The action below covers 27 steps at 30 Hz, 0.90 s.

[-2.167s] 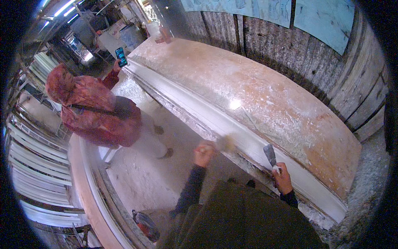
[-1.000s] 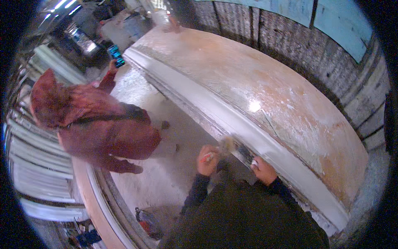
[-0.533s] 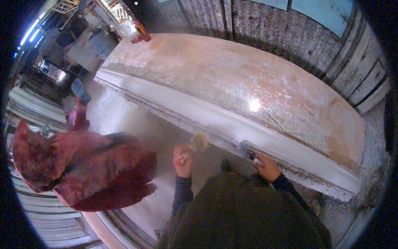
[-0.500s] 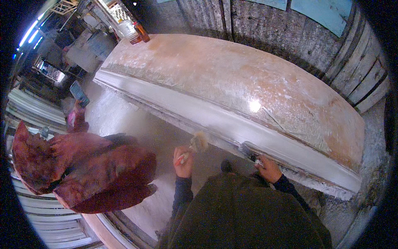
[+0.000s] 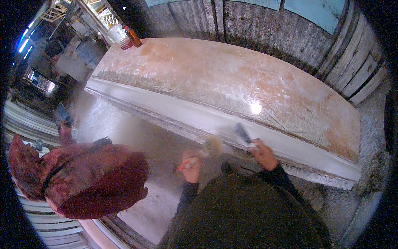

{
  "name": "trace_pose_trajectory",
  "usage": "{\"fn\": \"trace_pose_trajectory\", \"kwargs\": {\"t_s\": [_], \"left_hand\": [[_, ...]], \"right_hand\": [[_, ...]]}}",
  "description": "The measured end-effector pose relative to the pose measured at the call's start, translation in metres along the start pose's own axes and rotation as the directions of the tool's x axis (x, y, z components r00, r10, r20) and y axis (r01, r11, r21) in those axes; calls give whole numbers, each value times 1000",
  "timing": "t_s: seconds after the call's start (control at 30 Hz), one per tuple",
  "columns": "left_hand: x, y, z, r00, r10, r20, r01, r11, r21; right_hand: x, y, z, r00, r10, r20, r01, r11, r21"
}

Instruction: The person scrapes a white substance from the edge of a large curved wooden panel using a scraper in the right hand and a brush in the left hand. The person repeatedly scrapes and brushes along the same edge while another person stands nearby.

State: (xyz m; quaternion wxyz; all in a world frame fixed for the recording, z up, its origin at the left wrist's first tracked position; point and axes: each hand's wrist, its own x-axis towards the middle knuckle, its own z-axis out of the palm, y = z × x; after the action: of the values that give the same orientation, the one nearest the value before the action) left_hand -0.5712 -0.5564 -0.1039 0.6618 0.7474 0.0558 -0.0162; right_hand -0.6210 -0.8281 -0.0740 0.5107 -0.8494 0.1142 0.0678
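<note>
We count one worktop (image 5: 199,62), with one long white moulding (image 5: 174,107) along its near side. Two bottles are at its far left corner: one clear bottle (image 5: 119,36) and one amber bottle (image 5: 132,37). Over or before its near side we have two grips, one left grip (image 5: 191,169) and one right grip (image 5: 264,154), and two tools, one in each: one pale-bristled brush (image 5: 212,146) and one scraper (image 5: 243,133). Left of the worktop we see one co-worker (image 5: 95,182) with one phone (image 5: 63,113). Beyond the worktop we make out two blue panels (image 5: 317,14). Left of the worktop lie several white lengths (image 5: 45,206), too many for us to count exactly.
</note>
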Motion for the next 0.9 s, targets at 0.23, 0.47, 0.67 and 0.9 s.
{"fn": "trace_pose_trajectory", "kwargs": {"t_s": [0.23, 0.47, 0.67, 0.9], "left_hand": [[-11, -15, 105, 764, 402, 505, -340, 916, -214], [55, -41, 33, 972, 203, 118, -203, 979, -13], [89, 5, -23, 982, 173, -83, -191, 884, -426], [19, 41, 122, 827, 342, 447, -389, 921, 15]], "right_hand": [[-53, 19, -61, 890, 352, -289, -228, 894, 387], [-97, 53, -84, 819, 368, -439, -323, 930, 177], [-111, 54, -96, 820, 400, -411, -322, 914, 247], [-121, 59, -105, 809, 411, -419, -358, 911, 204]]}}
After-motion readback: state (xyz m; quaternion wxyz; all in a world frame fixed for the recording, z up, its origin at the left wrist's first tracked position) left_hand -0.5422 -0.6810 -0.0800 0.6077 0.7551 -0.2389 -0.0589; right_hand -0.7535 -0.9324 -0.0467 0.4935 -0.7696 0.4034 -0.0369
